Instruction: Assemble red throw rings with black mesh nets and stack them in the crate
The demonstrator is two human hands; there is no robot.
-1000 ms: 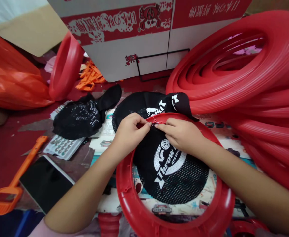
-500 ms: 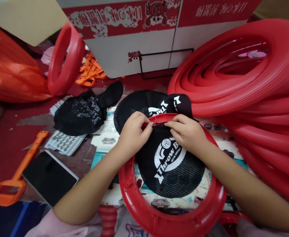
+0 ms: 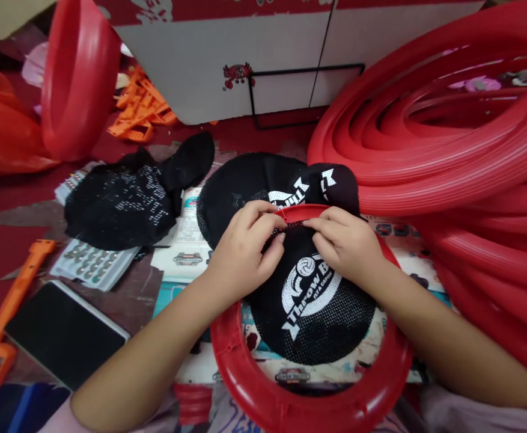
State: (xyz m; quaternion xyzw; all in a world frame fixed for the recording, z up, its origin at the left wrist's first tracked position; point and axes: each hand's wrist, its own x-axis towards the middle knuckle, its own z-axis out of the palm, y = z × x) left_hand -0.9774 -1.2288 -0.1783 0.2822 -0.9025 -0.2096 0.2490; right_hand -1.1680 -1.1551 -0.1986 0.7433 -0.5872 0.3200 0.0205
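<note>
A red plastic ring (image 3: pixel 240 376) lies in front of me with its hollow, ribbed side up. Inside it rests a round black mesh net (image 3: pixel 326 337) with a white "Throw Ball" print. At the ring's far edge, my left hand (image 3: pixel 249 246) pinches the net's upper rim against the red plastic. Close beside it, my right hand (image 3: pixel 348 240) grips the same rim between thumb and fingers. The net's edge meets the ring only near my fingertips; its lower part lies loose. Beyond the ring are more black printed nets (image 3: pixel 245 174).
Red rings (image 3: pixel 371 192) are stacked high on the right. At left lie crumpled black mesh (image 3: pixel 114 204), a card of round metal pieces (image 3: pixel 96 264), a dark tablet-like device (image 3: pixel 67 334) and an orange plastic shovel (image 3: pixel 15 300). A white-and-red carton (image 3: pixel 200 72) stands behind.
My view has shifted lower and closer. My left fingers have moved slightly, the thumb now lower on the net; both hands stay at the ring's far edge.
</note>
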